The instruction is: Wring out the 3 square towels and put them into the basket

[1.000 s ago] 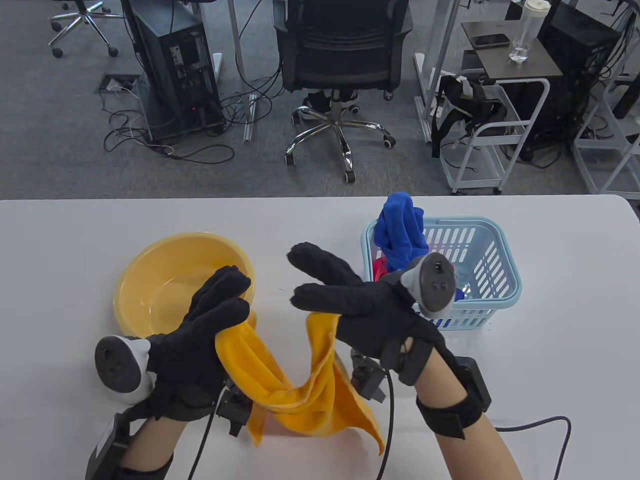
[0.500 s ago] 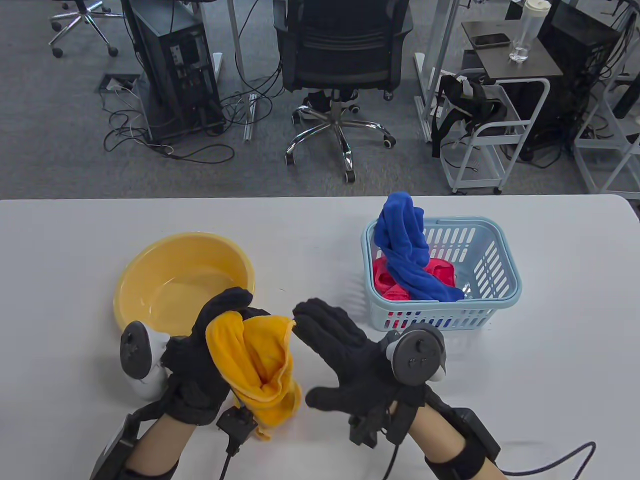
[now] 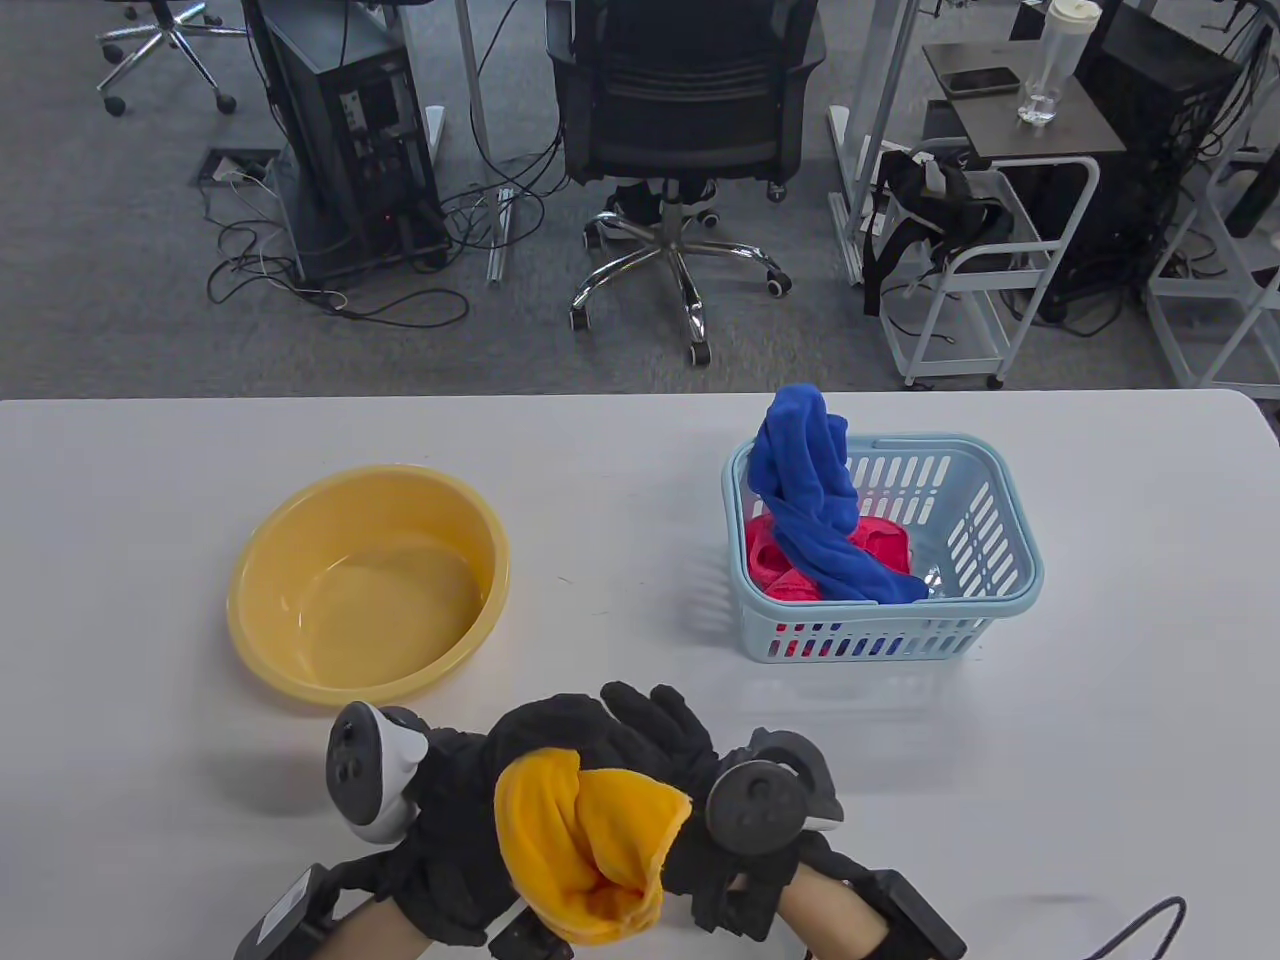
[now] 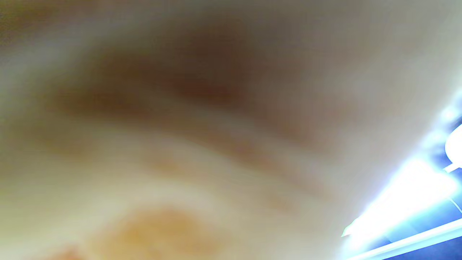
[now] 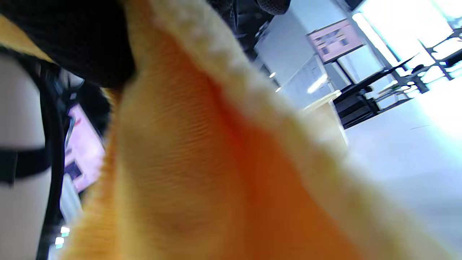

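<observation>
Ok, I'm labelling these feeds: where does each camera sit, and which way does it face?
Table view: above the table's near edge, looking down at the bowl and basket; left hand and right hand both grip the orange towel.
Left wrist view: too blurred to tell.
Right wrist view: on the right wrist, tilted upward; orange towel fills it.
Shared: the towel.

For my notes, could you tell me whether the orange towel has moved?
Yes: the orange towel moved toward the table's near edge, away from the yellow basin.

No text, label, brand or number can be read — neither on the table nor beyond it.
</observation>
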